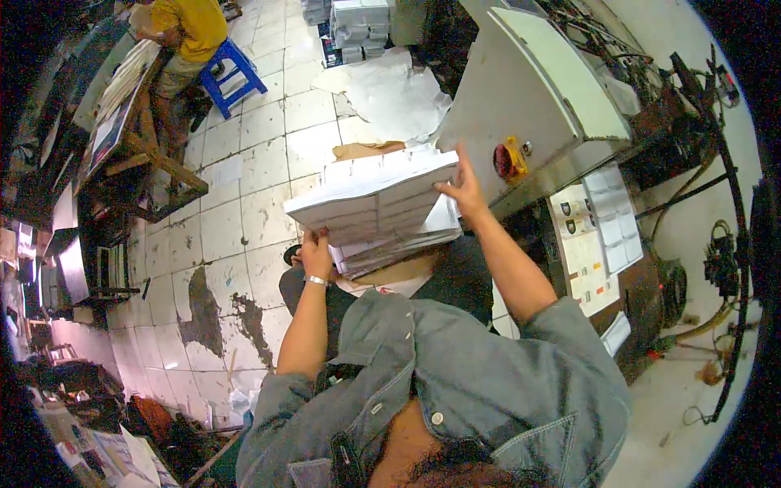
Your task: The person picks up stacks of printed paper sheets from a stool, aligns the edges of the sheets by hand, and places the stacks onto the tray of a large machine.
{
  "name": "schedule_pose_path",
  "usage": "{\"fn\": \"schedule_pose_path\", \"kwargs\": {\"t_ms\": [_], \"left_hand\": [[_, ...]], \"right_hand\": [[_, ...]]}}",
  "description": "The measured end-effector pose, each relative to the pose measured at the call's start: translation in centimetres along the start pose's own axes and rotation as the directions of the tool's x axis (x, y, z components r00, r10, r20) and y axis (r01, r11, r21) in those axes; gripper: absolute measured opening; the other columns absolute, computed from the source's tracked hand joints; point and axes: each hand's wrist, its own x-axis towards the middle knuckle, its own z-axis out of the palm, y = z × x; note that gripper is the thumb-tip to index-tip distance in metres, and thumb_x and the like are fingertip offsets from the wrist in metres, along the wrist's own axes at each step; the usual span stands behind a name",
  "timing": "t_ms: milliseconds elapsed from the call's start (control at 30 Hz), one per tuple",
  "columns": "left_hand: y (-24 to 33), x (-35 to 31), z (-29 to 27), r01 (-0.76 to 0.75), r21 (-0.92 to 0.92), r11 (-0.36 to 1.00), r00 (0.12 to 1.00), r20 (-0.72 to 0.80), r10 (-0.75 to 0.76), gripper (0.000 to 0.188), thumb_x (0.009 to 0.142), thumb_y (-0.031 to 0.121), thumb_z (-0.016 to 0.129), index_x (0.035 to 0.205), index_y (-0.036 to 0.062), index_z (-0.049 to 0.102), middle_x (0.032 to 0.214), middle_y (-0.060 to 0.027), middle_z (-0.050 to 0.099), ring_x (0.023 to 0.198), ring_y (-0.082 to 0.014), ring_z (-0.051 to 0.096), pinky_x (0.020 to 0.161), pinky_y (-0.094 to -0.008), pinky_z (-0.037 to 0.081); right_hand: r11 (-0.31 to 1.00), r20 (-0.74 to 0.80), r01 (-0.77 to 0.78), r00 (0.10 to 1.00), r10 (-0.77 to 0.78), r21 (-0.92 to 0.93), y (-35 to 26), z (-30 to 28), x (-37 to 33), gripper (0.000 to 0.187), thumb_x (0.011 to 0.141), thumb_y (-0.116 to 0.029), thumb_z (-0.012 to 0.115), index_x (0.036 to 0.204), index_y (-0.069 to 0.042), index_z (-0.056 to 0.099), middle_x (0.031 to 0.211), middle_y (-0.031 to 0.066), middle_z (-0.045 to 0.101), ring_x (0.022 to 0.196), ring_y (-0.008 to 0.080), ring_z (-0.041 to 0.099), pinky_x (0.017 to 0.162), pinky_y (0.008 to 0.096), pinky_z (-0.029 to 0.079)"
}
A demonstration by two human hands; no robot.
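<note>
In front of my lap I hold up a thick stack of printed paper sheets (pixel 378 207), tilted so that its near side faces me. My left hand (pixel 316 254) grips its lower left corner, a silver band on the wrist. My right hand (pixel 465 195) grips the right end, thumb on the near side. Right below is another pile of paper (pixel 399 254), partly hidden by the held stack. More white sheets (pixel 358 168) show just beyond it.
To the right stands a pale cabinet-like machine (pixel 521 106) with a yellow-and-red roll of tape. Beside it lie printed sheets (pixel 614 220). At far left, a person in yellow (pixel 191 28) works at a wooden table (pixel 142 150) by a blue stool (pixel 230 77). Paper bundles (pixel 360 24) stand ahead.
</note>
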Motion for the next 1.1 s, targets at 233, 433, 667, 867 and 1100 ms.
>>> {"fn": "schedule_pose_path", "kwargs": {"t_ms": [233, 433, 667, 867, 1100], "left_hand": [[3.4, -0.6, -0.4, 0.008, 0.093, 0.996, 1.0, 0.012, -0.009, 0.025, 0.089, 0.012, 0.051, 0.11, -0.0019, 0.051, 0.098, -0.0187, 0.064, 0.09, -0.0286, 0.061, 0.079, -0.0356, 0.045], [3.3, 0.0, -1.0, -0.034, 0.064, 0.997, 0.999, -0.029, 0.036, 0.027, 0.086, 0.01, 0.052, 0.111, -0.0005, 0.052, 0.096, -0.0181, 0.064, 0.089, -0.0285, 0.061, 0.079, -0.035, 0.045], [1.1, -1.3, -0.4, -0.032, -0.02, 0.999, 0.999, 0.026, 0.033, 0.037, 0.088, 0.007, 0.054, 0.124, 0.0043, 0.045, 0.112, -0.0154, 0.06, 0.103, -0.0283, 0.057, 0.088, -0.0334, 0.042], [-1.9, -0.5, -0.7, -0.041, -0.085, 0.996, 0.999, 0.029, 0.043, 0.034, 0.081, 0.011, 0.055, 0.112, -0.0002, 0.052, 0.104, -0.0182, 0.063, 0.099, -0.0289, 0.06, 0.087, -0.0346, 0.045], [2.4, -0.8, -0.7, 0.0, 0.039, 0.999, 0.997, 0.08, -0.003, 0.03, 0.082, 0.007, 0.055, 0.112, 0.0032, 0.052, 0.105, -0.0138, 0.064, 0.095, -0.0249, 0.061, 0.085, -0.034, 0.046]], "right_hand": [[0.966, 0.121, -0.23, 0.969, 0.217, 0.116, 2.7, 1.6, -1.7, 0.038, 0.074, -0.001, 0.069, 0.109, -0.002, 0.055, 0.101, 0.008, 0.065, 0.095, 0.0207, 0.06, 0.087, 0.0335, 0.045], [0.96, 0.099, -0.263, 0.962, 0.253, 0.096, 3.1, 1.7, -1.6, 0.034, 0.075, -0.003, 0.069, 0.106, -0.002, 0.056, 0.1, 0.0085, 0.064, 0.093, 0.02, 0.06, 0.085, 0.0327, 0.046], [0.949, 0.106, -0.29, 0.955, 0.278, 0.123, 2.5, 0.9, -3.8, 0.031, 0.072, 0.002, 0.069, 0.102, 0.0, 0.059, 0.098, 0.0073, 0.064, 0.091, 0.0175, 0.059, 0.083, 0.0319, 0.045], [0.95, 0.072, -0.307, 0.95, 0.303, 0.051, 4.6, 1.0, -4.2, 0.034, 0.07, 0.004, 0.068, 0.102, -0.001, 0.059, 0.096, 0.0072, 0.063, 0.091, 0.0174, 0.058, 0.083, 0.032, 0.045], [0.97, 0.13, -0.242, 0.962, 0.242, -0.016, 4.9, -0.8, -3.8, 0.046, 0.07, 0.001, 0.069, 0.112, 0.001, 0.052, 0.107, 0.0089, 0.059, 0.099, 0.0201, 0.056, 0.088, 0.0349, 0.044]]}}
